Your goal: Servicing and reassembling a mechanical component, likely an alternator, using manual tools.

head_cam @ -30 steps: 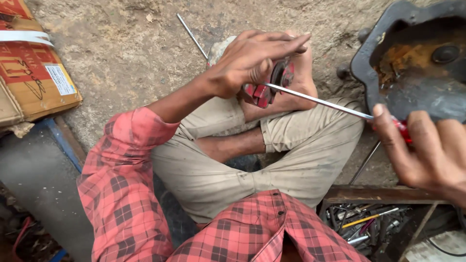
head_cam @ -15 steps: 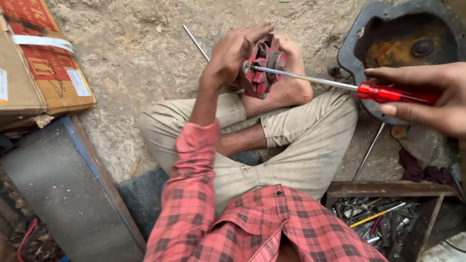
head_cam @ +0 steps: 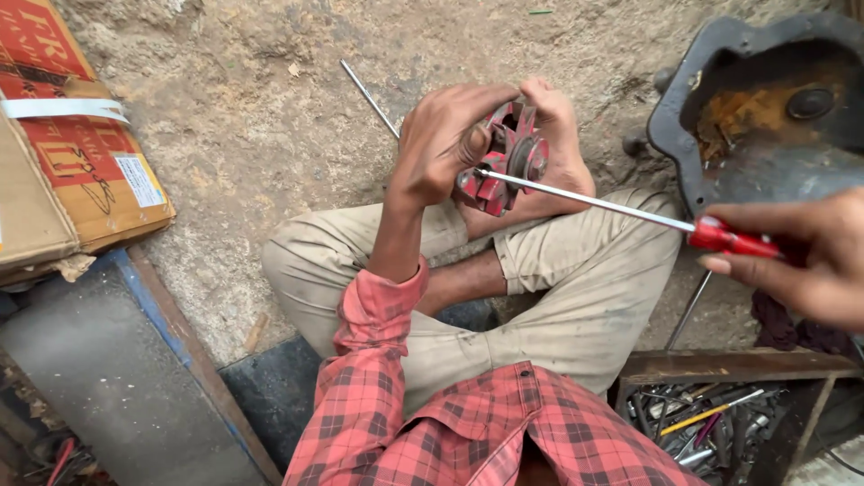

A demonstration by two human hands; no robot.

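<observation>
Head view: at upper centre, the left hand [head_cam: 445, 144] clamps a red finned rotor [head_cam: 508, 157] against a bare foot [head_cam: 562, 153]. At right, the right hand [head_cam: 801, 261] grips a red-handled screwdriver [head_cam: 630, 211], its tip touching the rotor.

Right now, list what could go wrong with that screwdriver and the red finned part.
1. The screwdriver tip sits right by the left hand thumb; a slip could jab it.
2. The red finned part is braced only against a bare foot, so it may twist free.
3. The right hand grips the handle's far end, likely giving little control.
</observation>
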